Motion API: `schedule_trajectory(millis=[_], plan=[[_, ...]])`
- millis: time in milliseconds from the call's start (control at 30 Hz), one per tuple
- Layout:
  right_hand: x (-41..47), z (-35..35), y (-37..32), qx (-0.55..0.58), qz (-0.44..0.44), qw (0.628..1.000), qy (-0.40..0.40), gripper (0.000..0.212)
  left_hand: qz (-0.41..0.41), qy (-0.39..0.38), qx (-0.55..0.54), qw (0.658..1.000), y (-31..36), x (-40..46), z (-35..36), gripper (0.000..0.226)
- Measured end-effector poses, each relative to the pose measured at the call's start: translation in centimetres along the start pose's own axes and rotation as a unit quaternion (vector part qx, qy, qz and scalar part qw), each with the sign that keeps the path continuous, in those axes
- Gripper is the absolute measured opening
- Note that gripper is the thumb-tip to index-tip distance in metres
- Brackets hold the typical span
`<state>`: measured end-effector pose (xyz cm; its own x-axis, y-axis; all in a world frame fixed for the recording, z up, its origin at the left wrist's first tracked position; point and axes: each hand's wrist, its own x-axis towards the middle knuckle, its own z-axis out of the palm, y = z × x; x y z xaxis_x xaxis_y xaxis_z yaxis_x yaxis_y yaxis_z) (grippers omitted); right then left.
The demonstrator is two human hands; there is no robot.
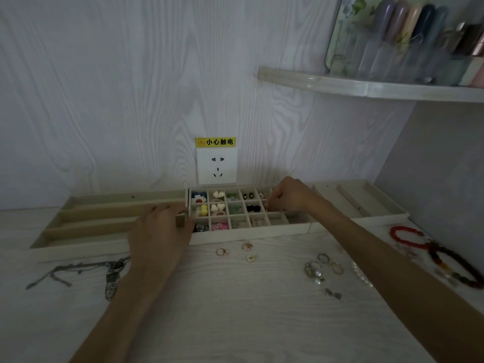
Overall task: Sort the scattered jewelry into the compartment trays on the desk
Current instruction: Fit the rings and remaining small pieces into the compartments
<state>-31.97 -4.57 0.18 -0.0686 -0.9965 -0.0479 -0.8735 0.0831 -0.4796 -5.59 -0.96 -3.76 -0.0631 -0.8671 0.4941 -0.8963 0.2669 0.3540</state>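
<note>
Hands are working at the middle compartment tray (pixel 251 233), one at each end of it. The right hand (pixel 289 195) is hovering over the tray's far right cells with its fingertips (pixel 272 204) pinched together, apparently around something very small; whether it is actually holding a piece I cannot tell, as the pinch is too tiny and dim. The left hand (pixel 162 226) is lying curled over the tray's left edge, where it is meeting the long-slotted tray (pixel 104 221), seemingly steadying it; nothing is showing in its grip.

Many cells are already holding earrings, among them a flower (pixel 199 197), hearts (pixel 218 194) and black studs (pixel 253 208), while several cells toward the right are looking bare.

Loose pieces are waiting on the surface (pixel 235 310) nearer the person than the tray. Gold rings (pixel 247 246) are lying just in front of the tray, between the two forearms. A silver ring cluster (pixel 318 267) is sitting beside the right forearm, so the right hand is the nearer one for it. A red bead bracelet (pixel 408 237) is lying farther right, and a silver chain (pixel 78 271) is stretching left to right near the left forearm, matching the long slots.
</note>
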Motion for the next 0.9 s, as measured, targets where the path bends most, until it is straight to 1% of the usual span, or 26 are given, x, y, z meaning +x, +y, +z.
schedule_trajectory(millis=[367,500,700,900], plan=[[0.3,0.0,-0.3,-0.061,0.038,0.997,0.008,0.023,0.006,0.011,0.008,1.000,0.4,-0.2,-0.3,0.022],[-0.1,-0.8,-0.4,-0.066,0.029,0.997,-0.022,0.025,0.005,0.007,0.010,1.000,0.4,-0.2,-0.2,0.023],[0.3,-0.5,-0.5,-0.107,0.022,0.994,-0.025,0.027,0.001,-0.004,0.007,1.000,0.4,-0.2,-0.3,0.024],[0.0,-0.3,-0.8,-0.118,0.018,0.993,0.014,0.023,0.001,0.002,0.011,1.000,0.7,-0.4,-0.6,0.025]])
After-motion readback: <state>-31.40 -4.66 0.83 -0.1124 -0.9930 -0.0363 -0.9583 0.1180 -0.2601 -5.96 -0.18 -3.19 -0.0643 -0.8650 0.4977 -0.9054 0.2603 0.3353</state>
